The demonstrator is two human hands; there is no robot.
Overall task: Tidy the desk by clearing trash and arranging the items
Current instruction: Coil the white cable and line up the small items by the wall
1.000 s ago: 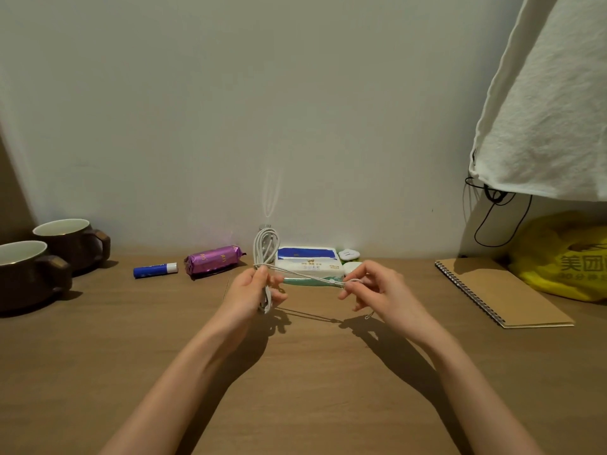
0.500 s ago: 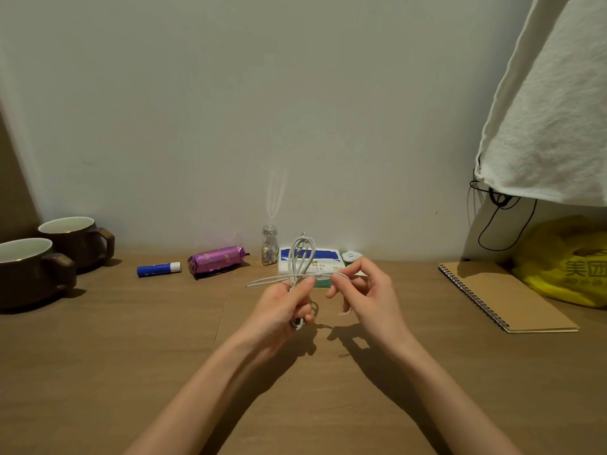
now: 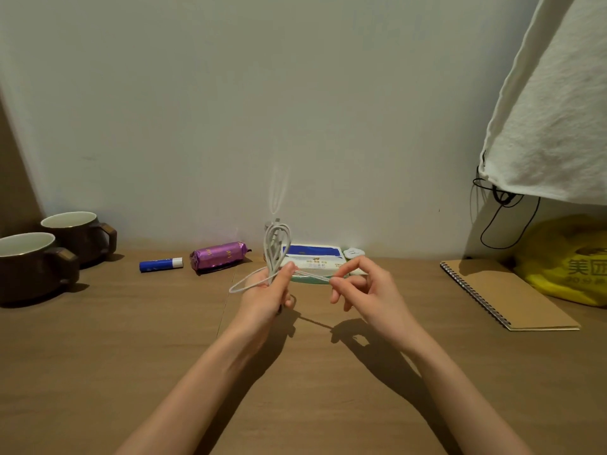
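Note:
My left hand (image 3: 267,295) grips a bundle of looped white cable (image 3: 275,247) upright above the middle of the wooden desk (image 3: 131,349). One loop of the cable sticks out to the left of the fist. My right hand (image 3: 368,290) pinches the loose strand that runs rightward from the bundle, thumb and forefinger closed on it. Behind the hands lies a white and blue tissue pack (image 3: 312,256) with a small white item (image 3: 353,252) beside it.
Two brown mugs (image 3: 36,261) stand at the far left. A blue glue stick (image 3: 161,264) and a purple wrapped packet (image 3: 218,257) lie near the wall. A spiral notebook (image 3: 505,293), a yellow bag (image 3: 568,261) and a hanging white cloth (image 3: 558,110) are at the right.
The hands have drawn apart a little again, and the right hand has carried the loose strand round the bundle, leaving a loop on the left side.

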